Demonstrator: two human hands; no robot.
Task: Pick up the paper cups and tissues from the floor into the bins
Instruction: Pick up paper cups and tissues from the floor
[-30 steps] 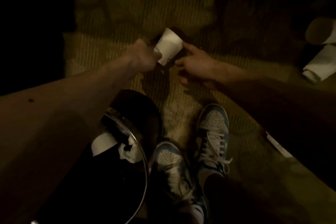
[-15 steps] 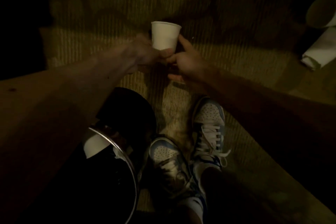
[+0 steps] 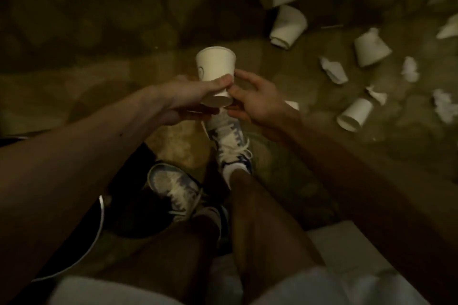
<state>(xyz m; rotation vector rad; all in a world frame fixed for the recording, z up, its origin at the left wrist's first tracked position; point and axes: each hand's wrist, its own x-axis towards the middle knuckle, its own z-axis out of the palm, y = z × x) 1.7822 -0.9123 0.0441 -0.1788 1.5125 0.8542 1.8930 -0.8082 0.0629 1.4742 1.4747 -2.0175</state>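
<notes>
- The left hand [image 3: 190, 96] grips a white paper cup [image 3: 215, 67] low on its wall, with the thumb curled across the front. The cup is held off the carpet [image 3: 111, 86], mouth tipped away and base turned towards the camera, out past the toe of the right sneaker [image 3: 230, 138].
- The right hand [image 3: 257, 99] sits just beside the cup, its fingers loosely spread and clasping nothing. Its fingertips [image 3: 239, 74] reach the cup's right side, though real contact cannot be told.
- The bin [image 3: 101, 220] stands at the near left edge of the carpet, beside the left sneaker [image 3: 173, 188] — only its metal rim and dark inside show under the left forearm.
- Toward the far right corner, loose cups [image 3: 287, 26] lie on their sides among crumpled tissues [image 3: 333, 69] — well apart from the bin.
</notes>
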